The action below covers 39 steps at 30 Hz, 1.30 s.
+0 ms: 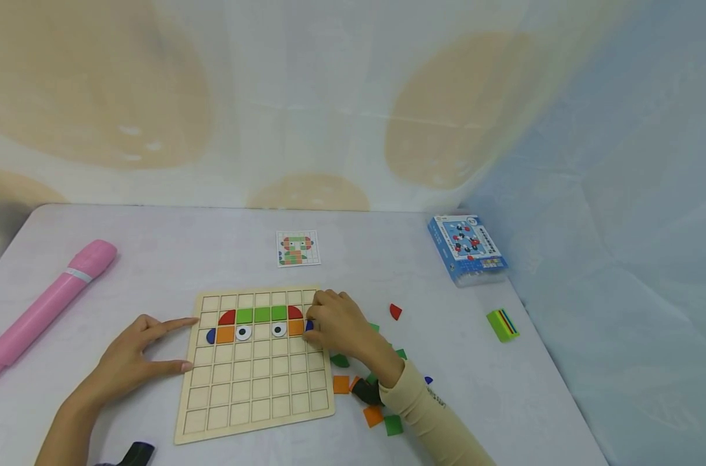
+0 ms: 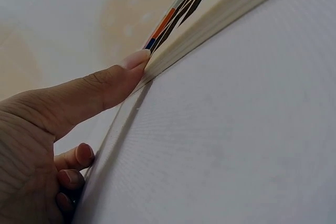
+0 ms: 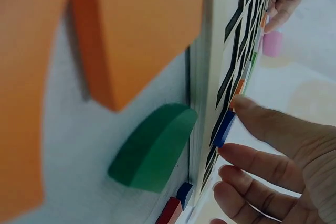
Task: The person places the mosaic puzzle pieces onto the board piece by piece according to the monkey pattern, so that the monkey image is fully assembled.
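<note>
A wooden grid board (image 1: 261, 388) lies on the table with coloured pieces in its upper rows: red quarter rounds, green squares (image 1: 262, 314), orange squares (image 1: 225, 334) and two round eye pieces (image 1: 243, 332). My left hand (image 1: 122, 362) touches the board's left edge, thumb and index finger spread apart along it. At the right side of the grid, my right hand (image 1: 342, 329) pinches a small blue half-round piece (image 3: 224, 128) between thumb and index finger, beside the right orange square. Another blue half-round (image 1: 211, 336) sits at the row's left end.
Loose orange, green, red and blue pieces (image 1: 393, 425) lie right of the board, partly under the right arm. A pattern card (image 1: 297, 248) lies behind it. A blue box (image 1: 468, 249) and a green stack (image 1: 502, 325) stand right; a pink tube (image 1: 50, 307) lies left.
</note>
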{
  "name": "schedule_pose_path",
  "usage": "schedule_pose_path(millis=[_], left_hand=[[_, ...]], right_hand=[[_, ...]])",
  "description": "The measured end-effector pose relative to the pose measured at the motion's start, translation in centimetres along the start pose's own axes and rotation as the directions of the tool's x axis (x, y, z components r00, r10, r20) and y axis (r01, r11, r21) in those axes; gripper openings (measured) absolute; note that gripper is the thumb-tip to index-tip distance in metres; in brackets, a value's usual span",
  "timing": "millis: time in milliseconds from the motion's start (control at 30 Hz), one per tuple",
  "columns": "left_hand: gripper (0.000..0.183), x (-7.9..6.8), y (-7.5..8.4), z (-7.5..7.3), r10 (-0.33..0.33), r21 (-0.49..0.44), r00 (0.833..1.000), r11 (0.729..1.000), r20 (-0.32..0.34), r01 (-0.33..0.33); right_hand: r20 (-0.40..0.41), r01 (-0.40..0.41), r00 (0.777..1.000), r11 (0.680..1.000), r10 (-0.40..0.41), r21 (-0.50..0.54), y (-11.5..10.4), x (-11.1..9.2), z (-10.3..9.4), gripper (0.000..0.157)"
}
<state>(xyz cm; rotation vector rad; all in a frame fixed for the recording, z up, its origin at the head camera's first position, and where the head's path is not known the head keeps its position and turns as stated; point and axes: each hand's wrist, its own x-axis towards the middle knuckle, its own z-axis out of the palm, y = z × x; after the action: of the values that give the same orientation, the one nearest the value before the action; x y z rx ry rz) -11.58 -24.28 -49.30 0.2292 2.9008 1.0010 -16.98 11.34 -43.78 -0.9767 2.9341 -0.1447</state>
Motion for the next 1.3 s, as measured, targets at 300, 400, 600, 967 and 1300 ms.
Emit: schedule_pose_path(millis=[300,400,600,967,1300], left_hand=[[0.078,0.02,0.07,0.01,-0.008,0.007,1.0,1.0,0.008,0.008],[0.078,0.04,0.0,0.11,-0.004,0.005,1.0,1.0,-0.001,0.004],[0.078,-0.05,-0.17,0.33,0.008,0.014,1.0,1.0,-0.019,-0.007],[0.077,-0.01,-0.09,0.12,0.011,0.009,1.0,1.0,-0.011,-0.011],[0.076,0.01,-0.17,0.17,0.001,0.002,1.0,1.0,0.003,-0.001]], right_hand=[[-0.013,0.019,1.0,1.0,-0.019,-0.012,-0.02,-0.04,0.15,0.02],[-0.008,0.017,1.0,1.0,-0.017,0.003,-0.01,-0.04,-0.03,0.02],[0.012,-0.011,1.0,1.0,0.011,0.01,0.27,-0.25,-0.21,0.026],[-0.003,-0.006,1.0,1.0,0.006,0.03,0.39,-0.48,-0.02,0.018],[-0.005,-0.006,1.0,1.0,0.006,0.01,-0.09,-0.34,-0.03,0.013]])
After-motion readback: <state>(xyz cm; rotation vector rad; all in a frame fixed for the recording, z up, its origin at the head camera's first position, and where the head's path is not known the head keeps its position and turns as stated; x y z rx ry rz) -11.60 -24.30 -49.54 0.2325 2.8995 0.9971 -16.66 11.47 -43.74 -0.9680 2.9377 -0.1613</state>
